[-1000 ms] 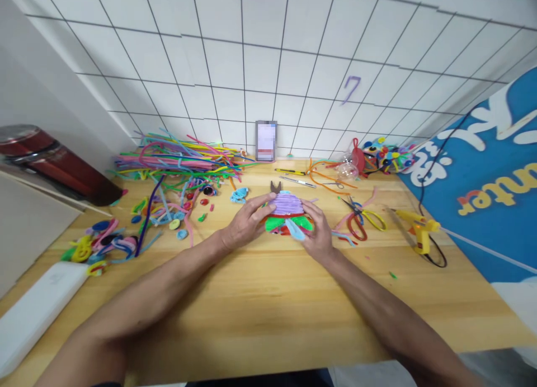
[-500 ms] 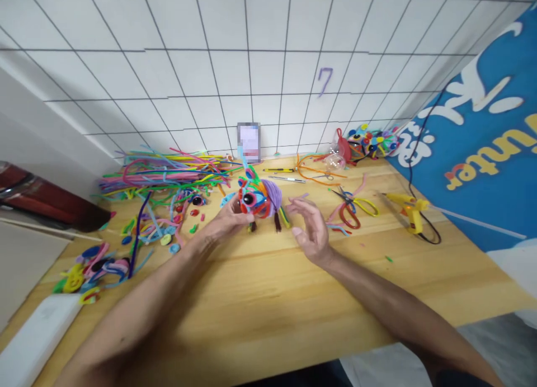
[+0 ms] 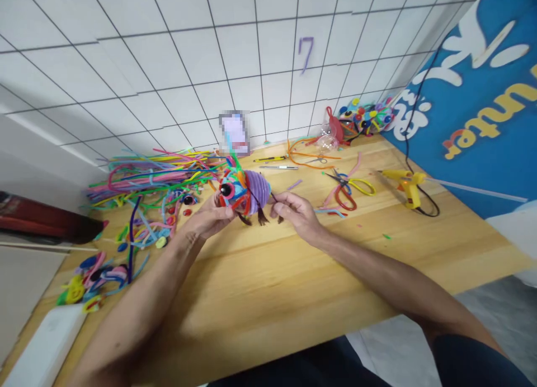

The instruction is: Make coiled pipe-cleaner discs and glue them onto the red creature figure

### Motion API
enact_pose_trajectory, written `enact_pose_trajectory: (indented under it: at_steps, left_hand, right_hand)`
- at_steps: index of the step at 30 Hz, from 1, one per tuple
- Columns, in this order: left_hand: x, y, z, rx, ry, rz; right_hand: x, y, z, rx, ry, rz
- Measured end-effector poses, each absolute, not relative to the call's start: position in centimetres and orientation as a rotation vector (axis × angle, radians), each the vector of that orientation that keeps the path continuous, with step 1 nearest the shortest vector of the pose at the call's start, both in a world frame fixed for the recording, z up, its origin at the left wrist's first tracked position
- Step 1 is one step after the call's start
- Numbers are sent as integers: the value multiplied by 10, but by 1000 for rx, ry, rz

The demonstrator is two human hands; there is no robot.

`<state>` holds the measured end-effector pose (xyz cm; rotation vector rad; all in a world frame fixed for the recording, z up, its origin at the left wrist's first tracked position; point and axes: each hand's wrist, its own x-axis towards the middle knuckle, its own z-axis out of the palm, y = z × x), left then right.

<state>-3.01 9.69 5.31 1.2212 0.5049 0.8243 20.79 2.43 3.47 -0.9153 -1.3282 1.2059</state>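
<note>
A pipe-cleaner figure (image 3: 245, 190) with a purple coiled body, a black eye and thin brown legs is held just above the wooden table (image 3: 268, 286). My left hand (image 3: 205, 218) grips it from the left, under its many-coloured head. My right hand (image 3: 293, 211) is closed in a pinch on one of the brown legs at the figure's right side.
A heap of loose coloured pipe cleaners (image 3: 155, 171) lies at the back left, with small coiled pieces (image 3: 94, 272) nearer me. Scissors (image 3: 346, 188) and a yellow glue gun (image 3: 406, 183) with its cord lie to the right. A blue banner (image 3: 482, 102) borders the right.
The figure lay flat under both hands, then my left hand lifted and turned it upright. My right hand, open half a second ago, has closed on a brown leg. The view swung left.
</note>
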Motion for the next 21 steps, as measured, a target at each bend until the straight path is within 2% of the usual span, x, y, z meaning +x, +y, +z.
enact_pose_trajectory:
  at_steps: [14,21]
  left_hand:
    - [-18,98,64,923,621,1042]
    - [-13,96,66,1017,705,1070]
  right_hand:
    - [217,43,17,-1090,-1252,1157]
    - [228,47,22,-1162,-1323,781]
